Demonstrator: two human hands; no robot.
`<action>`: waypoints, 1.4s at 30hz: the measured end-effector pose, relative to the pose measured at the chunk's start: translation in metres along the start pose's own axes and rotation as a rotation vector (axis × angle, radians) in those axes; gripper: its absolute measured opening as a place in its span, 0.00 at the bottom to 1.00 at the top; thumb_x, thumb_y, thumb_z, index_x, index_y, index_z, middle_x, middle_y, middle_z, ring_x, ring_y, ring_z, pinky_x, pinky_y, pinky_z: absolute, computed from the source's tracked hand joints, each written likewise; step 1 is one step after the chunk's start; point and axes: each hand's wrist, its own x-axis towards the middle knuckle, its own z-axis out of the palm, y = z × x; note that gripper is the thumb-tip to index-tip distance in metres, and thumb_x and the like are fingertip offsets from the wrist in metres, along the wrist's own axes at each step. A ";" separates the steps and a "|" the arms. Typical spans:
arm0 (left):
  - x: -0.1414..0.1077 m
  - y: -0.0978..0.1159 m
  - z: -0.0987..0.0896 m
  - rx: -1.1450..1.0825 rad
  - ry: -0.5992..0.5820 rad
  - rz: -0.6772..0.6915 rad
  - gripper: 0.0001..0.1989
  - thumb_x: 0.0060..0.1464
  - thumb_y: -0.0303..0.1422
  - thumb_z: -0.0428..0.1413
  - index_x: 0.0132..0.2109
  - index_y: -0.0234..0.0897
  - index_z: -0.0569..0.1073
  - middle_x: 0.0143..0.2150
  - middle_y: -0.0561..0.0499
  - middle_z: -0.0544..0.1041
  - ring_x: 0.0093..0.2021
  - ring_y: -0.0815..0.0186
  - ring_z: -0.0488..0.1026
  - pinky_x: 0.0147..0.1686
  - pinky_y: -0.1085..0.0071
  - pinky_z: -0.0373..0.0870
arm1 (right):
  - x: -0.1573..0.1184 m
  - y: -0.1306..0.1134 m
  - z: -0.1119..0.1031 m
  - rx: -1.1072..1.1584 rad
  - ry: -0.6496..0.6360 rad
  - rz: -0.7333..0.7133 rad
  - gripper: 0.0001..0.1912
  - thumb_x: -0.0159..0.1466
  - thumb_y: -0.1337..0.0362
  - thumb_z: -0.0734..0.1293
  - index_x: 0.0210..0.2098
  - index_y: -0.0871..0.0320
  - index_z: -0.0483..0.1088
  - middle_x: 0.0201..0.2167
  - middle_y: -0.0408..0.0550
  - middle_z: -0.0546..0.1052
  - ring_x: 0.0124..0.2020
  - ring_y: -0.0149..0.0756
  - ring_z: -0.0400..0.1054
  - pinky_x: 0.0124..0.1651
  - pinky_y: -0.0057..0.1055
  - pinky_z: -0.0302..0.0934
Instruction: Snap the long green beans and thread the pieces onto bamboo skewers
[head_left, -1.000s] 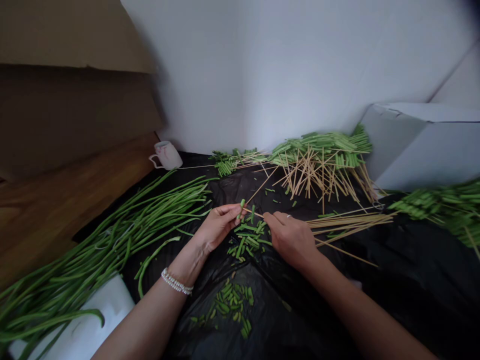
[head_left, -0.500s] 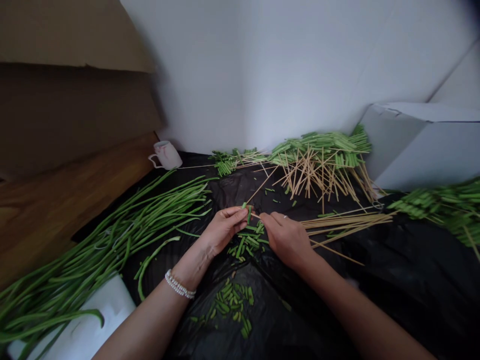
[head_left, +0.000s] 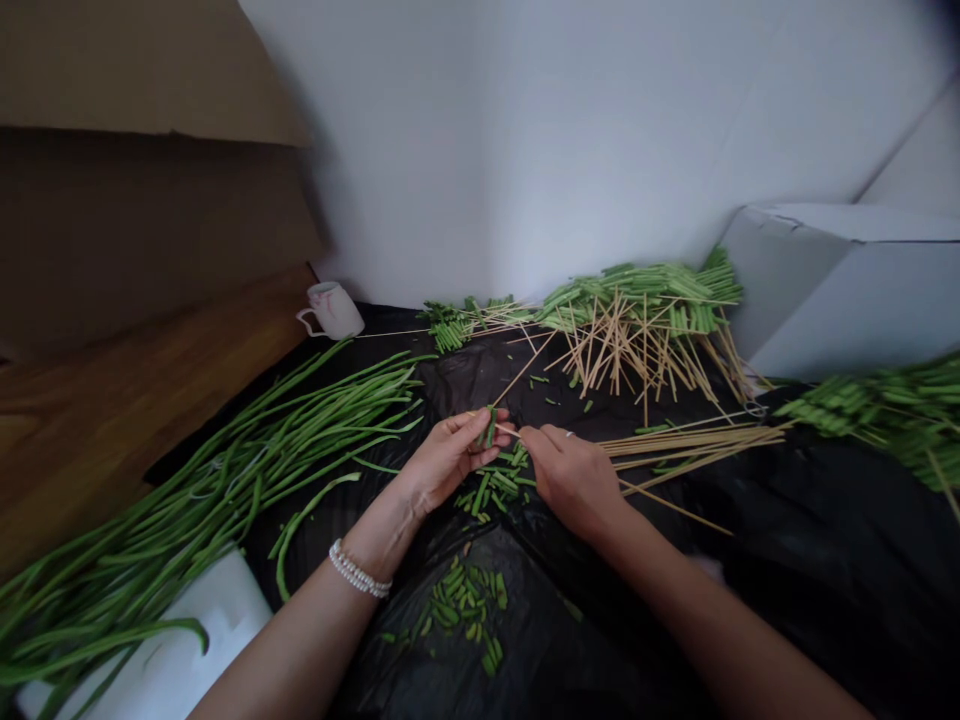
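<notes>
My left hand [head_left: 450, 455] pinches short green bean pieces [head_left: 491, 427] at the middle of the view, its lower fingers slightly spread. From the right, my right hand [head_left: 574, 475] is closed round a thin wooden skewer [head_left: 508, 431], whose tip end runs into the bean pieces. Below the hands, loose cut bean pieces [head_left: 495, 488] lie on the black plastic sheet [head_left: 615, 630]. Beside my right hand rests a bundle of bare skewers [head_left: 697, 447]. Long uncut beans [head_left: 300, 420] spread over the left side.
Skewers threaded with bean pieces [head_left: 645, 295] are piled at the back by the white wall. More green pieces [head_left: 892, 405] lie at the right, near a white box [head_left: 862, 285]. A mug [head_left: 334, 310] stands at the back left, and a cardboard box [head_left: 150, 220] fills the upper left.
The bean pieces in my left hand have shifted slightly left and sit closer together. My left fingers have opened a little beneath them. My right hand has hardly moved.
</notes>
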 end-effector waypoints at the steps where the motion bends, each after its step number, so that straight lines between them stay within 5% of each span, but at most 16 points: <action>1: 0.000 0.000 0.000 -0.006 0.011 0.004 0.18 0.46 0.39 0.68 0.41 0.32 0.80 0.37 0.46 0.80 0.36 0.70 0.75 0.38 0.75 0.70 | 0.000 0.001 0.000 -0.003 -0.008 0.004 0.12 0.68 0.70 0.58 0.39 0.59 0.74 0.27 0.46 0.74 0.28 0.33 0.65 0.31 0.30 0.49; 14: 0.004 0.001 -0.008 -0.073 0.098 0.050 0.11 0.44 0.30 0.69 0.36 0.29 0.80 0.31 0.49 0.78 0.31 0.74 0.73 0.33 0.80 0.71 | -0.002 0.005 -0.003 -0.024 -0.027 0.003 0.11 0.65 0.72 0.60 0.39 0.58 0.73 0.28 0.45 0.74 0.28 0.33 0.65 0.31 0.31 0.49; 32: 0.002 -0.011 0.003 0.013 0.024 0.000 0.13 0.40 0.34 0.71 0.33 0.30 0.81 0.33 0.48 0.79 0.35 0.71 0.74 0.40 0.74 0.69 | 0.000 -0.005 0.000 0.020 -0.164 0.067 0.11 0.67 0.71 0.59 0.39 0.57 0.73 0.30 0.45 0.76 0.29 0.33 0.68 0.30 0.31 0.49; 42: 0.002 -0.007 0.002 0.138 0.056 0.048 0.18 0.40 0.40 0.70 0.38 0.33 0.82 0.34 0.47 0.80 0.35 0.68 0.74 0.40 0.72 0.68 | -0.001 0.005 0.001 -0.029 -0.079 0.041 0.12 0.66 0.72 0.59 0.42 0.58 0.73 0.30 0.46 0.75 0.28 0.33 0.67 0.29 0.31 0.48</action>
